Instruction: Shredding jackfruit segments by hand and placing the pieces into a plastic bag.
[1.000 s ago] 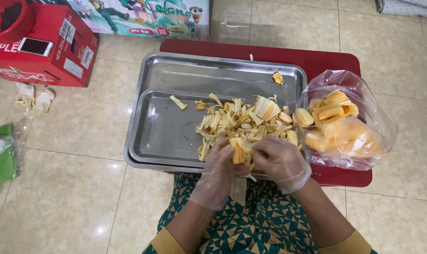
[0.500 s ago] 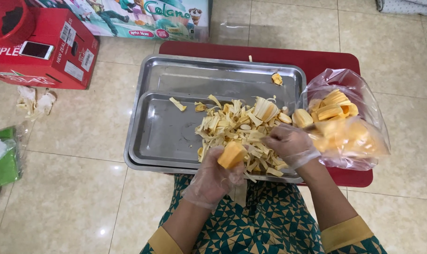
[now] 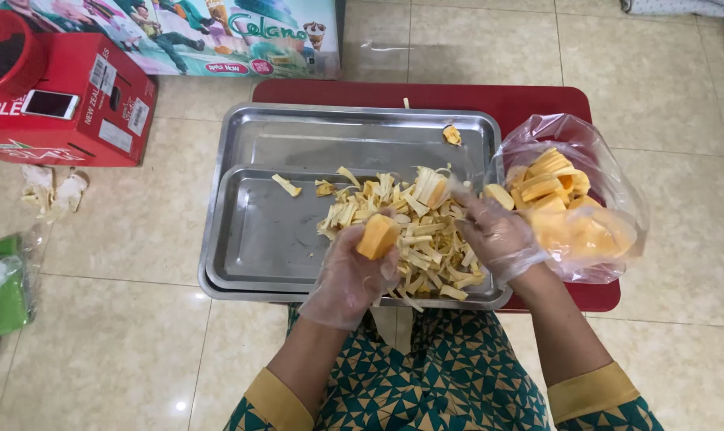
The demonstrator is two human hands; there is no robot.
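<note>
Raised since prior frame, left hand (image 3: 352, 275) fingers clamp orange fruit piece (image 3: 377, 236), long axis approx upright; right hand (image 3: 493, 231) loose.

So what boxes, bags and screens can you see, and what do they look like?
Red box: floor, upper left, cardboard with white labels.
Phone: lying on the red box, white rim, pale screen.
Picture box: top edge, behind the table, colourful cartoon print.
Clear bag: on the red table, right of the trays, holding orange fruit.
Green bag: floor, far left.
</note>
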